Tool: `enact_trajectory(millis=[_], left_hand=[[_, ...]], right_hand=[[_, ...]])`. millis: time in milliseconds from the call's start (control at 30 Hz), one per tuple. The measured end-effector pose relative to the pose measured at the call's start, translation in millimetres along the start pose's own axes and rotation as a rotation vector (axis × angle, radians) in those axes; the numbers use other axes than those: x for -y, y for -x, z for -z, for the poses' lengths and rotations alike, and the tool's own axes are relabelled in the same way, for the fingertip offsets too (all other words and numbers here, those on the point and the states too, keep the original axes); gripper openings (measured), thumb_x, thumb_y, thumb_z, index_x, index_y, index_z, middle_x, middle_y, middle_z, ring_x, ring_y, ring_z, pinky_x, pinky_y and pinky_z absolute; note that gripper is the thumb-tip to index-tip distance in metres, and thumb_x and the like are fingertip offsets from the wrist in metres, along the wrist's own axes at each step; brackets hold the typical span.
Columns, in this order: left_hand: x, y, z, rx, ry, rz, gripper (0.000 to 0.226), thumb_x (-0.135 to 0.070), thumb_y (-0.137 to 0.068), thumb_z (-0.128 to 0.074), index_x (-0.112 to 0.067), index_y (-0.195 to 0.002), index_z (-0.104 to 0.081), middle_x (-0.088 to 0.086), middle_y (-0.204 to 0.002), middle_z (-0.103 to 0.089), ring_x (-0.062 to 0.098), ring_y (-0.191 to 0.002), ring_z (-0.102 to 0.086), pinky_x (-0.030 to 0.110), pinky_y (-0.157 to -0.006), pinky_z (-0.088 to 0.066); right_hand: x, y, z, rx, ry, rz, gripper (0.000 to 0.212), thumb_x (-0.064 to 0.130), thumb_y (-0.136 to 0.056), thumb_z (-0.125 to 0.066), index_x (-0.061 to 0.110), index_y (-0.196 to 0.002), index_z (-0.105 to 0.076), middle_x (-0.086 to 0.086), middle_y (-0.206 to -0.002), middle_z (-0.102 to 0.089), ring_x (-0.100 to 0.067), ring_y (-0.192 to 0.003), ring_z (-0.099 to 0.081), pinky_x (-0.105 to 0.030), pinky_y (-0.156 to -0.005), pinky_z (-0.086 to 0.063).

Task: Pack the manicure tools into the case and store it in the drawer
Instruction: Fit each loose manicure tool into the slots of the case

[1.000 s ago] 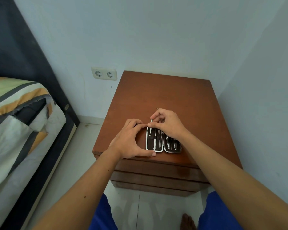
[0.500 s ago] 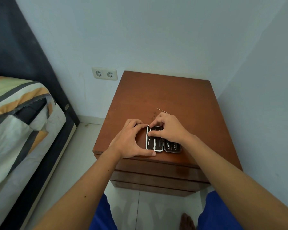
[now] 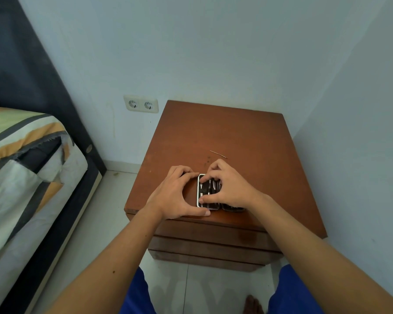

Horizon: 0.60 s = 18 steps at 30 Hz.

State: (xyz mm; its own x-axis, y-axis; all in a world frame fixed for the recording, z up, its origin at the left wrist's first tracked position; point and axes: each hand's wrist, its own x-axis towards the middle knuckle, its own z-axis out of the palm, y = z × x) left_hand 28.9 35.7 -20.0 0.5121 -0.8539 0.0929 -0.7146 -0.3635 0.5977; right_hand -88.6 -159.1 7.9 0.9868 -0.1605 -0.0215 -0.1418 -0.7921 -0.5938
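Observation:
A small open manicure case point(image 3: 198, 201) with a white rim and dark lining lies near the front edge of the brown nightstand point(image 3: 225, 130). My left hand point(image 3: 175, 196) clasps the case's left side, thumb at the front, fingers at the back. My right hand point(image 3: 232, 189) lies over the case and covers most of it; its index finger and thumb pinch a white-tipped manicure tool point(image 3: 201, 189) down into the left half. Other metal tools show dimly in the lining. A thin metal tool point(image 3: 218, 154) lies loose on the top behind my hands.
Shut drawer fronts point(image 3: 209, 234) stack below the nightstand's top. A bed point(image 3: 21, 168) with striped bedding stands at the left, a double wall socket point(image 3: 141, 104) behind. A wall runs close along the right. My knees in blue shorts and one foot are below.
My right hand has brought the white-tipped tool down from above the case's back edge into the left half and now presses over it. My left hand has stayed on the case.

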Motion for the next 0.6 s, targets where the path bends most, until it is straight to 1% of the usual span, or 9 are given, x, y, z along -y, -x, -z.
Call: enact_trajectory(millis=[100,167,233,300,367,433,500,600], left_hand=[[0.0,-0.3,-0.7,-0.006,-0.008,-0.006,0.118,-0.087,-0.056,-0.08,-0.022,-0.151,-0.053,-0.017,-0.139,-0.041,0.002,-0.137,-0.032,0.035,-0.115,-0.043],[0.0,-0.6,-1.0,-0.014,-0.008,-0.012,0.118,-0.086,-0.055,-0.081,-0.022,-0.15,-0.054,-0.017,-0.138,-0.041,0.003,-0.137,-0.032,0.033,-0.117,-0.04],[-0.4,-1.1,-0.9,-0.011,-0.007,-0.012,0.119,-0.086,-0.055,-0.082,-0.022,-0.151,-0.053,-0.017,-0.139,-0.041,0.003,-0.138,-0.032,0.032,-0.118,-0.038],[-0.4,-1.3,-0.8,-0.008,-0.006,-0.011,0.118,-0.086,-0.055,-0.081,-0.023,-0.151,-0.053,-0.017,-0.139,-0.041,0.002,-0.137,-0.032,0.033,-0.118,-0.039],[-0.2,-1.3,-0.7,-0.009,-0.006,-0.009,0.118,-0.087,-0.056,-0.081,-0.024,-0.151,-0.052,-0.017,-0.14,-0.042,0.002,-0.137,-0.033,0.034,-0.117,-0.04],[-0.1,-1.2,-0.7,-0.004,-0.009,-0.004,0.119,-0.088,-0.056,-0.08,-0.024,-0.152,-0.051,-0.017,-0.141,-0.041,0.003,-0.138,-0.032,0.035,-0.117,-0.041],[-0.1,-0.8,-0.6,0.004,-0.01,0.0,0.118,-0.088,-0.056,-0.08,-0.024,-0.152,-0.051,-0.017,-0.142,-0.041,0.003,-0.138,-0.032,0.035,-0.118,-0.041],[-0.2,-0.8,0.2,-0.002,-0.007,-0.009,0.118,-0.087,-0.057,-0.08,-0.023,-0.151,-0.052,-0.015,-0.143,-0.042,0.004,-0.139,-0.033,0.037,-0.118,-0.041]], right_hand=[[-2.1,-1.8,3.0,-0.102,-0.104,-0.034,0.049,0.055,-0.072,-0.088,0.036,-0.115,-0.076,0.018,-0.109,-0.057,-0.001,-0.094,-0.057,-0.016,-0.08,-0.043],[-6.5,-8.8,10.1,-0.223,-0.131,-0.073,0.034,0.044,-0.081,-0.086,0.031,-0.111,-0.078,0.016,-0.101,-0.063,-0.001,-0.085,-0.058,-0.015,-0.076,-0.042],[-13.9,-20.9,19.9,-0.327,-0.095,-0.141,0.019,0.033,-0.088,-0.081,0.028,-0.106,-0.08,0.014,-0.097,-0.066,0.0,-0.083,-0.058,-0.02,-0.078,-0.046],[-22.8,-35.8,28.5,-0.393,-0.018,-0.213,0.012,0.028,-0.092,-0.077,0.026,-0.104,-0.081,0.011,-0.096,-0.068,-0.004,-0.084,-0.059,-0.028,-0.085,-0.052],[-29.5,-51.1,32.7,-0.387,0.063,-0.265,0.012,0.028,-0.094,-0.075,0.025,-0.104,-0.081,0.008,-0.098,-0.067,-0.01,-0.09,-0.06,-0.034,-0.091,-0.053],[-32.5,-64.4,33.2,-0.35,0.115,-0.289,0.012,0.029,-0.094,-0.075,0.024,-0.103,-0.081,0.005,-0.102,-0.066,-0.015,-0.097,-0.062,-0.036,-0.093,-0.052],[-31.9,-72.1,33.4,-0.326,0.157,-0.296,0.012,0.031,-0.094,-0.075,0.023,-0.1,-0.081,0.004,-0.104,-0.065,-0.017,-0.099,-0.06,-0.035,-0.092,-0.05],[-31.8,-74.8,32.1,-0.308,0.175,-0.298,0.011,0.028,-0.096,-0.073,0.019,-0.096,-0.08,0.008,-0.099,-0.062,-0.016,-0.097,-0.059,-0.034,-0.09,-0.049]])
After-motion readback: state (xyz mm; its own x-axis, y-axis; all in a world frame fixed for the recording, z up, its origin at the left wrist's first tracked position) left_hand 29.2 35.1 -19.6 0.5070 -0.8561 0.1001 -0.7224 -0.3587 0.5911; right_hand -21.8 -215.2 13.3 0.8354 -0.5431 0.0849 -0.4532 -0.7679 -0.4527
